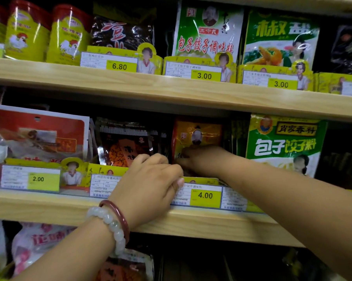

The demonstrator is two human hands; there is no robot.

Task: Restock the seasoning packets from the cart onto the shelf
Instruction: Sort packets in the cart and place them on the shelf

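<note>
An orange and red seasoning packet (pixel 197 136) stands upright in the middle shelf (pixel 49 207), above the 4.00 price tag (pixel 205 195). My right hand (pixel 201 159) reaches in from the right and its fingers grip the lower part of that packet. My left hand (pixel 150 183), with two bracelets on the wrist, rests on the yellow front rail just left of the packet, its curled fingers against the packet's lower left edge. A dark packet with orange print (pixel 126 147) stands directly to the left. The cart is out of view.
A green packet (pixel 282 145) stands to the right, a red and white packet (pixel 35 136) to the far left. The upper shelf (pixel 171 88) holds yellow tins (pixel 29 33) and green packets (pixel 207 31). More packets (pixel 39 244) lie on the shelf below.
</note>
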